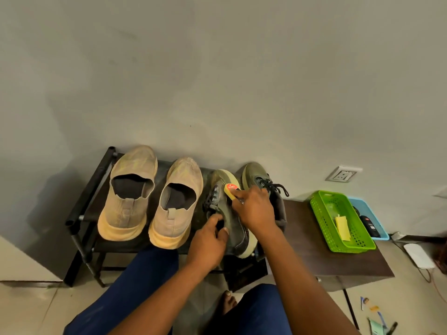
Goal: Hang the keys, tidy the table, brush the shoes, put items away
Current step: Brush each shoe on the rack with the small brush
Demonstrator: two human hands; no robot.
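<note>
Olive shoe [227,213] lies tilted on its side on the rack [96,180], exposing its flank for brushing. Left hand [208,240] grips its collar to steady it. Right hand [254,209] holds the brush [231,191] against the upper.

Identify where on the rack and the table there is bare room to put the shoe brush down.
Free: the dark table between the right green shoe and the green basket, plus its front strip. Crowded: the rack top, filled by four shoes.
</note>
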